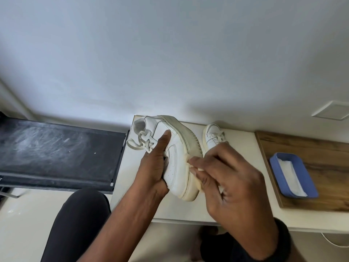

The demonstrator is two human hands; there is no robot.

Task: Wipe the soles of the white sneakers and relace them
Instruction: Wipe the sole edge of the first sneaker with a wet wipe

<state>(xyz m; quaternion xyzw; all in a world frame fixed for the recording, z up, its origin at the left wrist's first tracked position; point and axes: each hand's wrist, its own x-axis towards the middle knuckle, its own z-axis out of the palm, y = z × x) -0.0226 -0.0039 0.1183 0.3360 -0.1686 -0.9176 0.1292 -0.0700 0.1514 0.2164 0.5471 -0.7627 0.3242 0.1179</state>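
My left hand (154, 163) grips a white sneaker (175, 159) by its upper, held on its side above the white table, sole turned to the right and toe toward me. Its laces (140, 141) hang loosely tied near the tongue. My right hand (228, 178) pinches a small white wipe (196, 170) and presses it against the sneaker's sole edge. The second white sneaker (213, 137) stands upright on the table behind my right hand, laced, partly hidden by my fingers.
A blue tray (309, 186) holding white wipes rests on a wooden board (309, 146) at the right. The white table (141, 205) ends at the left beside a black treadmill belt (56, 150). My dark-clothed knee (79, 222) is below; a wall rises behind.
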